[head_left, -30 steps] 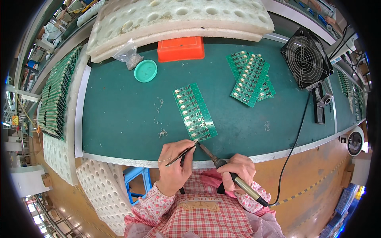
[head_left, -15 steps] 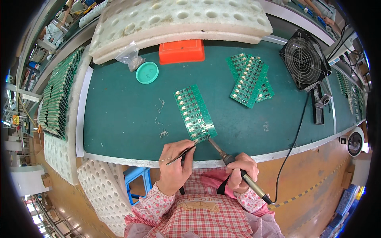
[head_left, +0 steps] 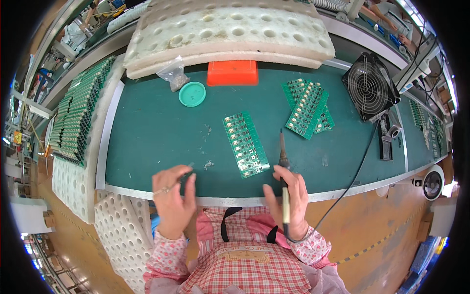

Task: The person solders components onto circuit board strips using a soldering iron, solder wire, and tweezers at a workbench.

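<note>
Mat (head_left: 156,132): open green stretch left of the board (head_left: 246,143), passable. Far edge blocked by lid (head_left: 192,94), bag (head_left: 173,76), red box (head_left: 232,73). Right side crowded: board stack (head_left: 307,108), fan (head_left: 368,86), cord (head_left: 360,166).

green bench mat (head_left: 156,132), circuit boards (head_left: 246,143), orange box (head_left: 232,73)

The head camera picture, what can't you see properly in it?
- Whatever the left hand pinches: only a thin dark tip shows past the fingers, too small to identify.
- Parts on the green circuit board: too small to tell apart.
- Contents of the clear bag: too small and blurred.
- Soldering iron handle: mostly covered by the right hand.
- Small round fan: partly cut off by the dark rim.
</note>
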Available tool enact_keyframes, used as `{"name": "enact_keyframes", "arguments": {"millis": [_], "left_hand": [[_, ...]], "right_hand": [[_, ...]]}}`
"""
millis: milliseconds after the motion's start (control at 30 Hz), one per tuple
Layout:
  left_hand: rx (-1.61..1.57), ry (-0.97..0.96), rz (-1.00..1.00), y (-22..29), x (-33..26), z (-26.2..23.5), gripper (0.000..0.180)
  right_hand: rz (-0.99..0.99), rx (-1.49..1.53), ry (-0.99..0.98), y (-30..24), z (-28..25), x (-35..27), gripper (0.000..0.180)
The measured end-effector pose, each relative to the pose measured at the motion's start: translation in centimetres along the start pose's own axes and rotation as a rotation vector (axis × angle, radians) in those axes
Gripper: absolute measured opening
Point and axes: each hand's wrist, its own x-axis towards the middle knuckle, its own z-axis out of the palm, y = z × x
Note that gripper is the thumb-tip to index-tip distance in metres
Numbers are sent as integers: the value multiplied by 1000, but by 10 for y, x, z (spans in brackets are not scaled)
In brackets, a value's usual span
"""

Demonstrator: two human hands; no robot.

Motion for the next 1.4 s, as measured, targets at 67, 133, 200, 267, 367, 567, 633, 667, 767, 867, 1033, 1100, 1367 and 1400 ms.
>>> {"name": "enact_keyframes", "arguments": {"millis": [67, 133, 200, 267, 367, 567, 633, 667, 767, 867, 1033, 1100, 1367, 1400], "left_hand": [[263, -61, 3, -16, 8, -19, 17], [384, -113, 3, -33, 13, -28, 18], [561, -179, 10, -44, 19, -31, 17], [595, -230, -30, -52, 21, -37, 18], [626, -296, -57, -65, 14, -31, 18], [559, -277, 7, -39, 33, -19, 13], [458, -119, 86, -25, 29, -13, 8], [389, -135, 129, -14, 19, -15, 7], [137, -278, 322, 36, 5, -2, 6], [-170, -353, 405, 63, -2, 32, 6], [-225, -347, 335, 73, -12, 50, 14], [-253, -391, 300, 72, -14, 47, 17], [-353, -201, 9, 67, -28, 57, 16], [-343, -170, 13, 66, -28, 58, 16]], "right_hand": [[-7, -77, -36, -7, 5, 9, 67], [-13, -206, -90, -9, 8, 16, 87], [-25, -221, -115, -13, 12, 23, 86], [-9, -227, -167, -13, 18, 27, 84], [-11, -177, -233, -10, 8, 25, 83], [-10, -234, -121, 1, -34, 3, 69], [-43, -132, 13, 7, -31, 0, 36], [-63, -47, -5, 3, -27, 3, 28], [-139, -12, -134, -6, -33, 6, 37], [-174, -39, -218, -9, -49, -1, 36], [-208, -100, -306, 9, -64, -14, 33], [-229, -95, -333, 14, -69, -10, 32], [-21, 152, -109, 14, -75, -4, 29], [-108, 110, -96, 18, -80, -8, 28]]}}
